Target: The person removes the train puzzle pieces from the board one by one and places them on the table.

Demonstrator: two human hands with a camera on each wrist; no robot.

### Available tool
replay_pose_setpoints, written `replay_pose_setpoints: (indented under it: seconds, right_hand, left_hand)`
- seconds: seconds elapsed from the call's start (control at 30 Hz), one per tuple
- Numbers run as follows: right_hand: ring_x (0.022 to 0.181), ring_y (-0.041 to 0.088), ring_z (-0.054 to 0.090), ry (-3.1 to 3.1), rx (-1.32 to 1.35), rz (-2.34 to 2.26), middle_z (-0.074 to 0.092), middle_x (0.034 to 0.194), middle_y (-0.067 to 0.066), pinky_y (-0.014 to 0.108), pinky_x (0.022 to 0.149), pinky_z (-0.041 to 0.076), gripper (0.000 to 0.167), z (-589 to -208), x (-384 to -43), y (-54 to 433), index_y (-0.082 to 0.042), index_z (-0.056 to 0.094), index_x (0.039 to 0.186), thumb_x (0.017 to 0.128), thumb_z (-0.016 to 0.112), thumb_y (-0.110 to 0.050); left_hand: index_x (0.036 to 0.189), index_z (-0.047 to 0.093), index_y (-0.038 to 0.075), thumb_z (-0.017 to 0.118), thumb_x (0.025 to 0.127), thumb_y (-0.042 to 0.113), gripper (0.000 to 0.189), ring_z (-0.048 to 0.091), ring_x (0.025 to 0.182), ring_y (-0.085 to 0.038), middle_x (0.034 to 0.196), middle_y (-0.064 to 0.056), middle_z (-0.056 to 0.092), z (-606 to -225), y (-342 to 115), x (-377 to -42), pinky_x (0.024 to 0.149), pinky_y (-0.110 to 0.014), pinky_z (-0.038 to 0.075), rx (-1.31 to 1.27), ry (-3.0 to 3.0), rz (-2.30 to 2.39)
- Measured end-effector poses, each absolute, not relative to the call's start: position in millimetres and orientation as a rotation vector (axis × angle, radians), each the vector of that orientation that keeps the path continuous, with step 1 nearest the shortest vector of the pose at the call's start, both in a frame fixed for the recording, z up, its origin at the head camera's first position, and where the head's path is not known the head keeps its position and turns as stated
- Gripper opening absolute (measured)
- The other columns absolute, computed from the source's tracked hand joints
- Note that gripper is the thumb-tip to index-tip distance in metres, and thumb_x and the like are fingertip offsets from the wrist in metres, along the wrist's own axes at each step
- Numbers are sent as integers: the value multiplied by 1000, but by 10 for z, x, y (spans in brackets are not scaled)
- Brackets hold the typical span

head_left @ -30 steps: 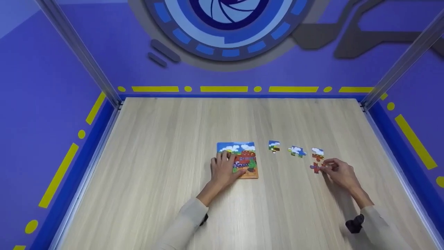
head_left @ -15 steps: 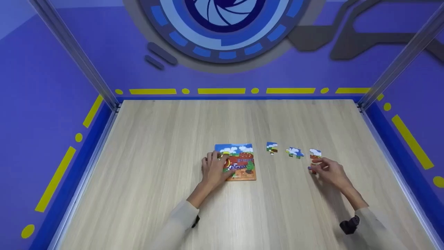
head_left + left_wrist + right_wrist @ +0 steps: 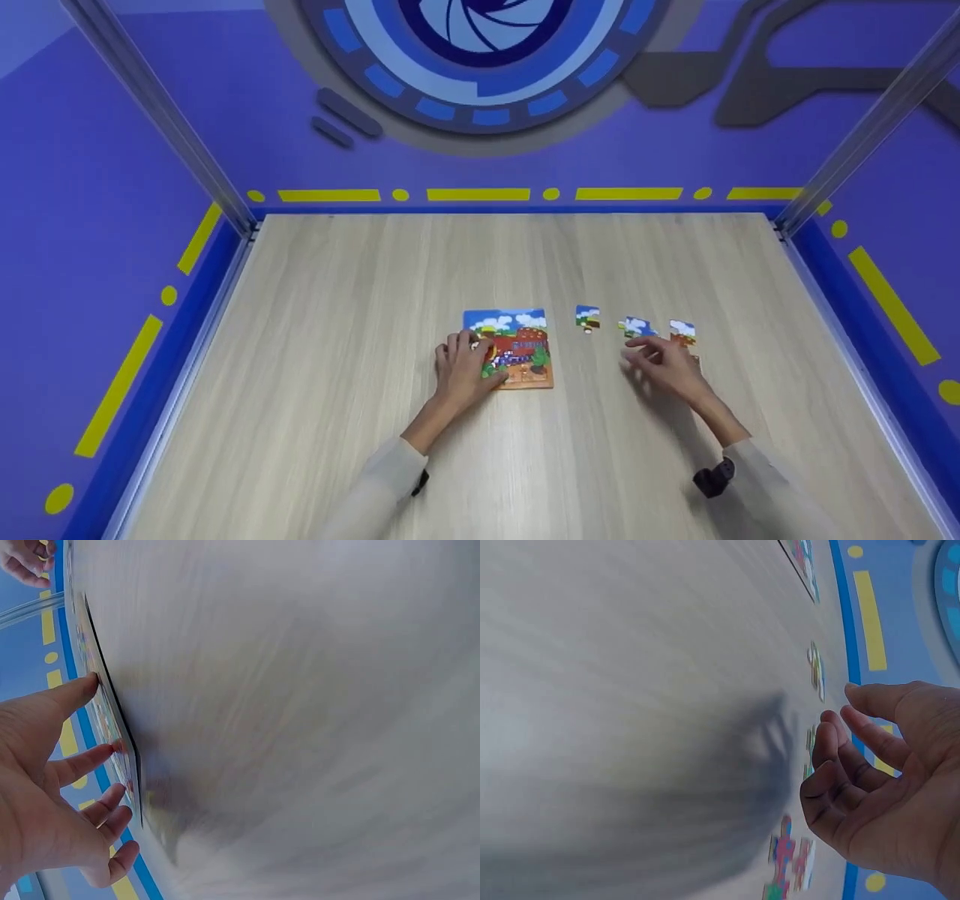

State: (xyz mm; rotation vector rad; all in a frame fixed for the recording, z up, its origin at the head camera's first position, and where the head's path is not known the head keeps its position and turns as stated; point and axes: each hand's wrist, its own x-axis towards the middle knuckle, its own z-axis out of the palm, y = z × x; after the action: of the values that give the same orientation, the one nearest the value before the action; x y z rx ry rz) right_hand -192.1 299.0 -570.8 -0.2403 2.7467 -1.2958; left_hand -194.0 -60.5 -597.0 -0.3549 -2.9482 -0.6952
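In the head view a jigsaw board (image 3: 517,341) with a red vehicle, clouds and a green plant lies flat on the table. My left hand (image 3: 460,369) rests on its left side; the left wrist view shows the thumb and fingertips touching the board's face near its edge (image 3: 120,720). To the right my right hand (image 3: 664,367) hovers above the table, its fingers (image 3: 840,765) loosely bent and nothing visible between them and the thumb. Loose jigsaw pieces lie beyond it: a sky piece (image 3: 588,316), a cloud piece (image 3: 637,327) and a cloud-and-red piece (image 3: 682,330). A red-purple piece (image 3: 783,846) is mostly hidden in the head view.
The pale wooden table (image 3: 360,285) is bounded by a blue back wall (image 3: 225,142) and side walls. Metal posts (image 3: 172,127) stand at the back corners. Black wrist cameras (image 3: 712,478) sit at both sleeves.
My right hand has moved left, away from the rightmost pieces and towards the board. My left hand first slid slightly left on the board, then stayed there.
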Motion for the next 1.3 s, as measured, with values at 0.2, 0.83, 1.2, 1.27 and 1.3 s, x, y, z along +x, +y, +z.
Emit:
replay_pose_setpoints:
  seconds: [0.2,0.83,1.2,1.27,1.3]
  right_hand:
    - [85,15,63,2686,-278,-1305,71,99,12,21,70,48,24,-5752,-1979,2725,-1,68,121,100,63,-12]
    - [93,19,64,2653,-434,-1279,72,110,15,27,79,51,28,-5768,-2327,1609,1,71,122,97,68,-10]
    - [94,20,54,2759,-624,-1059,60,112,14,35,82,45,48,-5919,-2457,1264,-1,66,132,90,79,-19]
    - [96,21,52,2764,-605,-1018,59,113,13,39,85,46,51,-5932,-2462,1237,-2,65,134,88,81,-20]
    - [98,21,53,2759,-588,-1011,59,114,13,40,87,46,53,-5935,-2466,1223,-3,65,135,88,81,-19]
  left_hand:
    - [131,63,10,86,80,40,64,46,116,-32,126,-14,52,-5986,-589,-1948,97,-54,36,-325,-2948,-726]
    - [134,61,8,87,77,46,72,47,118,-34,130,-15,53,-5975,-595,-1981,98,-54,37,-301,-2965,-679]
    - [134,59,9,86,76,50,76,46,119,-34,132,-14,51,-5990,-581,-2026,98,-55,38,-253,-2998,-675]
    - [134,58,9,86,77,50,76,46,119,-34,131,-14,51,-5992,-584,-2022,98,-55,38,-247,-3004,-688]
    - [134,58,9,86,77,50,76,45,118,-34,131,-14,51,-5992,-589,-2020,98,-55,38,-244,-3005,-692]
